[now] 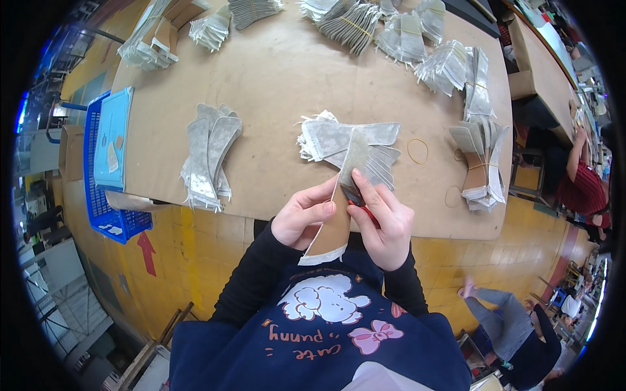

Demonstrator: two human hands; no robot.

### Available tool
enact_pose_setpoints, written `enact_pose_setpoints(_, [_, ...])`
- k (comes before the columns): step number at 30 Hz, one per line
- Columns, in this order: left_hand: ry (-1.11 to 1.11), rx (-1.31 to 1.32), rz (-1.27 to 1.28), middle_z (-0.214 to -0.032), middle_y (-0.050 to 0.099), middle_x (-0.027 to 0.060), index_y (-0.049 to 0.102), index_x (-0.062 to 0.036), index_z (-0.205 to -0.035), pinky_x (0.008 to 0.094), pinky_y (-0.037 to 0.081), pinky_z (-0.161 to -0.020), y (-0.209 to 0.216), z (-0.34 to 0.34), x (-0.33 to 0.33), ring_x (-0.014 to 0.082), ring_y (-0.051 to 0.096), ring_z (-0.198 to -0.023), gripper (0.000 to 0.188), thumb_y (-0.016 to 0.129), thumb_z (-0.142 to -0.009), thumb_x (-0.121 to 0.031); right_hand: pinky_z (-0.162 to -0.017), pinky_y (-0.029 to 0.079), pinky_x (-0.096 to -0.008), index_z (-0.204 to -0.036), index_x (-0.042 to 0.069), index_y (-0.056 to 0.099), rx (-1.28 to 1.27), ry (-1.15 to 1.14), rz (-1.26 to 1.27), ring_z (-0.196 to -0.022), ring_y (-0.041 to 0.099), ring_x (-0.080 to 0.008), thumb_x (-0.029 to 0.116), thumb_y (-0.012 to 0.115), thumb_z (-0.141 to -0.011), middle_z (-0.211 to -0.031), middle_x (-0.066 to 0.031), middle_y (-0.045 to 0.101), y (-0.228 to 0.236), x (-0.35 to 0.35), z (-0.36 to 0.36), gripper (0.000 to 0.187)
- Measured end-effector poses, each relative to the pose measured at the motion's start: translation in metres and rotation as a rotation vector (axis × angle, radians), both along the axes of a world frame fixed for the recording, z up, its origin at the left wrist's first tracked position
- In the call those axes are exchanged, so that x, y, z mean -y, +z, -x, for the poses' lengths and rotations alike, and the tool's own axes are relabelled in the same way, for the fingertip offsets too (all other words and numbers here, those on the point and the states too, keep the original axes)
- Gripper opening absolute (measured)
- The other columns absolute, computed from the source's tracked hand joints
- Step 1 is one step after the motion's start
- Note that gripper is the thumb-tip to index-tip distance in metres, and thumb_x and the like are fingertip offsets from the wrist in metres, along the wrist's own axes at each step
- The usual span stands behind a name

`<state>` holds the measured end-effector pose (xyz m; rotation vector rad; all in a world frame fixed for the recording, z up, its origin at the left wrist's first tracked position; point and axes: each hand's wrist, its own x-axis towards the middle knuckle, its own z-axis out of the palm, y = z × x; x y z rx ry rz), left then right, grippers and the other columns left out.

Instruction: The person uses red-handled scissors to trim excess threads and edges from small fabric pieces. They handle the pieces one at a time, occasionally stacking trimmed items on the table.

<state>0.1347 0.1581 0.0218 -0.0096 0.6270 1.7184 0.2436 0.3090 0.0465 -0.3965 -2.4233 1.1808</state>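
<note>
while held with lower end over a dark blue printed garment, observed one long strip, brown below, grey above, white along the bottom edge. found it pinched narrowly at its left edge between thumb and fingers of the left hand. found the right hand closed around a small red-handled tool, dark end at the strip's right edge, index fingertip on the grey part. could not tell the tool's full shape under the fingers. just beyond, on the brown table, noted a fanned stack of grey pieces, partly covered by the strip's far end. recorded a loose rubber band near the stack, a banded bundle farther right, a grey pile well to the left, and a blue basket at the table's left edge. along the far side, counted several grey bundles, some banded.
</note>
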Motion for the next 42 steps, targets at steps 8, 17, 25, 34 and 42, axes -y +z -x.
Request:
enact_pose_setpoints(8, [0.029,-0.060,-0.052,-0.133,0.057,0.0063,0.046,0.0003,-0.143,0.0276,0.044,-0.100,0.007,-0.007,-0.003,0.0124,0.056,-0.118,0.048,0.057,-0.097,-0.003,-0.051,0.046,-0.0324,-0.130,0.007,0.064,-0.017,-0.012,0.027,-0.054,0.058,-0.0223,0.006,0.074,-0.078,-0.076,-0.0067,0.058,0.002,0.002,-0.001,0.053])
enact_pose_setpoints(17, [0.084,-1.098,0.310,-0.118,0.056,0.0127,0.058,0.0128,-0.121,0.0264,0.043,-0.091,0.037,-0.018,-0.005,0.0171,0.055,-0.104,0.032,0.058,-0.096,-0.005,-0.055,0.045,-0.0285,-0.137,0.003,0.057,-0.025,0.020,0.291,-0.061,0.056,-0.0142,0.003,0.069,-0.086,-0.076,-0.0082,0.057,0.005,0.008,-0.006,0.052])
enact_pose_setpoints(25, [0.099,-0.948,0.285,-0.115,0.055,0.0117,0.059,0.0134,-0.118,0.0255,0.043,-0.089,0.035,-0.014,-0.006,0.0163,0.054,-0.101,0.030,0.059,-0.094,-0.005,-0.076,0.048,-0.0264,-0.141,-0.003,0.049,0.038,-0.050,1.033,-0.078,0.057,-0.0138,0.008,0.057,-0.096,-0.093,-0.0110,0.065,0.005,0.012,-0.015,0.046])
enact_pose_setpoints(34, [0.095,-0.990,0.296,-0.111,0.054,0.0110,0.060,0.0124,-0.109,0.0251,0.044,-0.083,0.033,-0.012,-0.003,0.0140,0.053,-0.094,0.023,0.060,-0.094,-0.005,-0.051,0.046,-0.0337,-0.136,0.008,0.060,-0.067,0.081,0.047,-0.053,0.053,-0.0232,0.008,0.071,-0.083,-0.075,-0.0071,0.055,-0.003,0.002,-0.006,0.054])
enact_pose_setpoints(42, [0.077,-1.228,0.329,-0.108,0.055,0.0110,0.060,0.0105,-0.110,0.0244,0.047,-0.073,0.036,-0.014,-0.002,0.0126,0.055,-0.083,0.021,0.059,-0.092,0.000,-0.052,0.046,-0.0306,-0.129,0.008,0.065,-0.060,0.082,-0.091,-0.054,0.055,-0.0211,0.002,0.072,-0.079,-0.075,-0.0087,0.058,-0.002,0.002,-0.004,0.051])
